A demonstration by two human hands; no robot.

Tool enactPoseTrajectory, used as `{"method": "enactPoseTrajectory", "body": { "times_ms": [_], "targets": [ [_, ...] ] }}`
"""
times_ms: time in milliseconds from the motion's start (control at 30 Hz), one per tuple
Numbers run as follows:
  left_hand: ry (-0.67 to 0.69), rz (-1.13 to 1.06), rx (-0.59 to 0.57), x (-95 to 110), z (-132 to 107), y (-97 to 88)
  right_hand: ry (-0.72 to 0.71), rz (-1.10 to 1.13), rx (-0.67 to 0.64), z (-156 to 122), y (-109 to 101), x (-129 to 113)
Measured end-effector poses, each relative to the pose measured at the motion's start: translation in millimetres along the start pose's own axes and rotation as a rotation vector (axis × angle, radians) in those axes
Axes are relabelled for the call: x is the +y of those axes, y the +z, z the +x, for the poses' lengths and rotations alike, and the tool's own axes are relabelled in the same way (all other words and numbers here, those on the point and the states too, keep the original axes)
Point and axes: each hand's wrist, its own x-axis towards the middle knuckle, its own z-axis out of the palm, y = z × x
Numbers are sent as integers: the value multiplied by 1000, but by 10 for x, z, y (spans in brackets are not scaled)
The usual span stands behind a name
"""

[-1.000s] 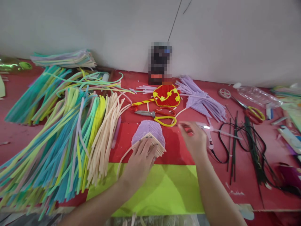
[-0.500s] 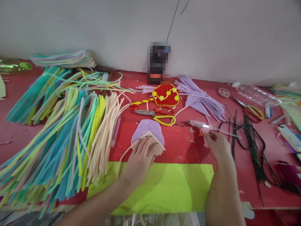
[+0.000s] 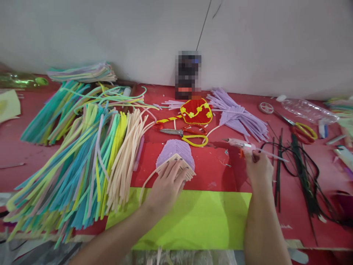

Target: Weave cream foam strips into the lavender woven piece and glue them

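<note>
My left hand (image 3: 169, 182) lies with fingers stretched out and slightly spread on a leaf-shaped piece of fuzzy pipe cleaners. The upper part of this pipe-cleaner piece (image 3: 175, 150) is lilac; its lower part is a cream V of stems, partly hidden under my fingers. One loose cream stem (image 3: 146, 180) curves from its left side. To the right, my right hand (image 3: 259, 167) is closed around a pale pink glue gun (image 3: 239, 144). The gun's nozzle points left, apart from the piece, and a clear glue stick (image 3: 273, 155) sticks out of its back.
Bundles of coloured pipe cleaners (image 3: 82, 165) cover the left. Yellow-and-red scissors (image 3: 193, 136), a red fan shape with yellow flowers (image 3: 197, 110) and lilac stems (image 3: 239, 117) lie behind. More scissors (image 3: 300, 130) and black strips (image 3: 303, 176) are right. A lime-green sheet (image 3: 204, 221) lies in front.
The camera view has turned slightly left, so things appear further right. My right hand has shifted a little to the right with the glue gun. My left hand stays on the piece.
</note>
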Motion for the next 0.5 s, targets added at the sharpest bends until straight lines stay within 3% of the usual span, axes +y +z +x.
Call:
{"method": "enactPoseTrajectory", "body": {
  "times_ms": [167,367,500],
  "targets": [
    [-52,-72,35,-51,10,-80,39,89,56,-48,-72,-78],
    [-350,-293,151,-241,51,-281,8,191,18,-69,-45,-95],
    [-444,-331,182,-329,131,-328,-3,236,-69,-93,-23,-83]
  ]
}}
